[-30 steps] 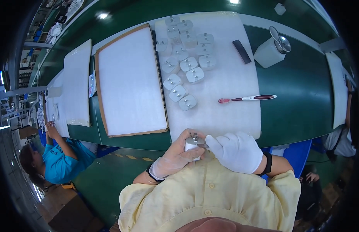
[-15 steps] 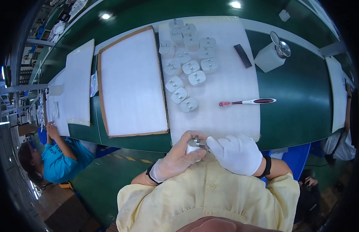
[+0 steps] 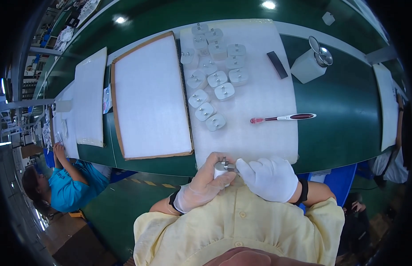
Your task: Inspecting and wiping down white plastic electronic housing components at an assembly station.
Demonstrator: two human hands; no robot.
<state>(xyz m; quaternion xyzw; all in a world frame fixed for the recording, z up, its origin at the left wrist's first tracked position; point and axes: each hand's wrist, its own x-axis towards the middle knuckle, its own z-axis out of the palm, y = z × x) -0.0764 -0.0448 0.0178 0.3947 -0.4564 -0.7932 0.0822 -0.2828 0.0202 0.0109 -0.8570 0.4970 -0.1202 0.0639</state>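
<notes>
- Head view: both gloved hands meet at the near edge of the green table (image 3: 348,119), just in front of the person's chest.
- Left hand (image 3: 201,186), in a thin translucent glove, is curled around a small white plug adapter (image 3: 221,168), prongs up.
- Right hand (image 3: 270,177), in a white glove, has its fingertips pinched on the adapter's metal prongs.
- White mat (image 3: 259,133) lies just beyond the hands; a cluster of matching white adapters (image 3: 212,75) stands on its far-left part.
- Red-tipped brush (image 3: 283,118) lies on the mat's right side, well apart from both hands.
- Foam-lined tray (image 3: 148,97) sits beside the mat, to the left.
- White dispenser bottle (image 3: 310,64) stands at far right.
</notes>
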